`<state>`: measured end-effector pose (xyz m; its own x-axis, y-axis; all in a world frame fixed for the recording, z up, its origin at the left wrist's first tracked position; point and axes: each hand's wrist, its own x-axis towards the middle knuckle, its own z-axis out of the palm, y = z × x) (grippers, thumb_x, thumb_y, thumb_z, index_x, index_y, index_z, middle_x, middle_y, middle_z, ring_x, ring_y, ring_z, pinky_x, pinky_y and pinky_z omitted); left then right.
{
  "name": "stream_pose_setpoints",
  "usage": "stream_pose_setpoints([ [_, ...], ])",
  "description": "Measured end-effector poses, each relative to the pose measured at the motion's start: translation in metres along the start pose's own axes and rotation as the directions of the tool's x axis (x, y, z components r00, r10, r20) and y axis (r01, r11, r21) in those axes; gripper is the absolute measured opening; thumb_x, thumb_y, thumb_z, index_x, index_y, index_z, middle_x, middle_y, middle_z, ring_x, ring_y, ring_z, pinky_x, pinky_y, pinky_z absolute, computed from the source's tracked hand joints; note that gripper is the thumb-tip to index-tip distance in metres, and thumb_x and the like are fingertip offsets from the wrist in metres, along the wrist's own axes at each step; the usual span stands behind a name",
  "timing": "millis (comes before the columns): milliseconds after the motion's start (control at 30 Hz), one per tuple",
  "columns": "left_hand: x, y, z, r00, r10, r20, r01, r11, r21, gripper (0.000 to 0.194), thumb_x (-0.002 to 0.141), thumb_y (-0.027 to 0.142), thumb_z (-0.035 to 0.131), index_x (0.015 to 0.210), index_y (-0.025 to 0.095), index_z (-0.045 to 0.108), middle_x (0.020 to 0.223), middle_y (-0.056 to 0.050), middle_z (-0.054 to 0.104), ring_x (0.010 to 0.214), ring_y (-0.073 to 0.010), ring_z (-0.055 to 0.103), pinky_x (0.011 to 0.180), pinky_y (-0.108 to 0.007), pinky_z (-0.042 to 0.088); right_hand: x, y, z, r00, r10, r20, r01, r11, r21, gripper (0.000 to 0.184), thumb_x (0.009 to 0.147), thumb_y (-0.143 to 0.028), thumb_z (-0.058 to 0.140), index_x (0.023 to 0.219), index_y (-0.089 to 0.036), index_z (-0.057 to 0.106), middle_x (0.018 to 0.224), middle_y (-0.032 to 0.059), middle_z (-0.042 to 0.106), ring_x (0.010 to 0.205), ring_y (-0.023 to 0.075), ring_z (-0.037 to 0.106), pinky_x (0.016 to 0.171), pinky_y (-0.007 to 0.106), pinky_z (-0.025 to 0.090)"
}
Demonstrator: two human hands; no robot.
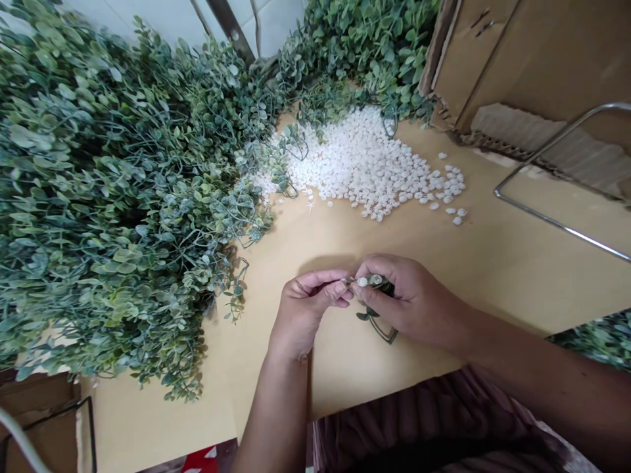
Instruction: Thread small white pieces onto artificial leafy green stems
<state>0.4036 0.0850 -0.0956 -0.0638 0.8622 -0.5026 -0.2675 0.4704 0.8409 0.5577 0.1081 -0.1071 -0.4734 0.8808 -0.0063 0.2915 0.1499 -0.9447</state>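
Above the table, my right hand (411,299) is closed round a small artificial leaf sprig (377,315), whose green stem loops out below the fingers. Small white pieces (363,282) show between the two hands, by the sprig's leaves. My left hand (310,302) pinches with thumb and forefinger right beside them, its fingertips almost meeting those of the right. What lies inside that pinch is too small to make out. Farther back lies a heap of small white flower-like pieces (365,157).
Artificial greenery (123,197) is piled high on the left, with more foliage (374,52) at the back. A cardboard box (552,59) stands at the back right, near a bent metal rod (557,226). The tan tabletop (493,263) ends in front of my lap.
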Motion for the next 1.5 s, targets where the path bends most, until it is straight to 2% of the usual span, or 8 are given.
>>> stream_pose_setpoints([
  [133,0.0004,-0.0013,-0.0004,0.999,0.028,-0.036,-0.029,0.999,-0.022,0.023,0.048,0.027,0.083,0.068,0.019,0.074,0.055,0.0,0.068,0.05,-0.0065,0.058,0.051,-0.016,0.051,0.002,0.0011,-0.0012,0.996,-0.076,0.039,0.077,0.996,-0.036,0.013,0.078,-0.015,0.045,0.073,-0.017,0.057,0.071,0.0039,0.058,0.07,0.0151,0.055,0.062,0.025,0.042],
  [267,-0.0005,-0.0023,-0.0004,0.997,0.055,-0.054,-0.057,0.998,-0.027,0.024,0.048,0.026,0.083,0.069,0.018,0.074,0.056,-0.001,0.068,0.049,-0.0065,0.058,0.051,-0.017,0.051,0.0028,0.0011,-0.0011,0.994,-0.103,0.036,0.105,0.993,-0.049,0.014,0.077,-0.013,0.044,0.074,-0.015,0.058,0.072,0.0049,0.059,0.072,0.0159,0.055,0.066,0.026,0.042],
  [667,-0.0014,-0.0047,0.0016,0.995,0.097,-0.03,-0.096,0.995,0.021,0.02,0.05,0.025,0.082,0.065,0.017,0.072,0.055,0.0,0.066,0.051,-0.0082,0.058,0.051,-0.02,0.051,0.0015,-0.0022,0.0006,0.997,0.018,-0.072,-0.021,0.999,-0.042,0.011,0.073,-0.016,0.05,0.064,-0.017,0.057,0.058,-0.0007,0.054,0.054,0.0114,0.051,0.053,0.022,0.037],
  [1000,-0.0012,-0.005,0.0032,0.993,0.1,-0.063,-0.099,0.995,0.013,0.02,0.048,0.024,0.083,0.063,0.017,0.071,0.056,0.0,0.067,0.05,-0.0077,0.058,0.051,-0.018,0.05,0.0005,-0.0012,0.0034,0.996,0.049,-0.075,-0.05,0.999,-0.013,0.009,0.071,-0.019,0.048,0.065,-0.016,0.055,0.063,0.0019,0.055,0.057,0.0123,0.05,0.053,0.023,0.038],
  [1333,-0.0007,-0.0048,0.0061,0.991,0.105,-0.081,-0.106,0.994,-0.006,0.025,0.043,0.025,0.085,0.062,0.017,0.071,0.055,0.001,0.068,0.049,-0.007,0.059,0.05,-0.016,0.05,0.0005,-0.0013,0.0026,0.993,0.093,-0.077,-0.094,0.996,0.0,0.009,0.068,-0.023,0.05,0.061,-0.017,0.05,0.058,0.0,0.051,0.053,0.0115,0.045,0.051,0.023,0.033],
  [1500,-0.0009,-0.0048,0.0072,0.99,0.104,-0.091,-0.103,0.995,0.014,0.026,0.041,0.027,0.086,0.06,0.016,0.071,0.054,0.0,0.068,0.048,-0.0073,0.058,0.05,-0.018,0.05,0.0011,-0.0004,0.0029,0.992,0.093,-0.088,-0.094,0.996,-0.004,0.009,0.068,-0.021,0.048,0.062,-0.016,0.052,0.058,0.0006,0.052,0.054,0.0125,0.047,0.052,0.024,0.035],
])
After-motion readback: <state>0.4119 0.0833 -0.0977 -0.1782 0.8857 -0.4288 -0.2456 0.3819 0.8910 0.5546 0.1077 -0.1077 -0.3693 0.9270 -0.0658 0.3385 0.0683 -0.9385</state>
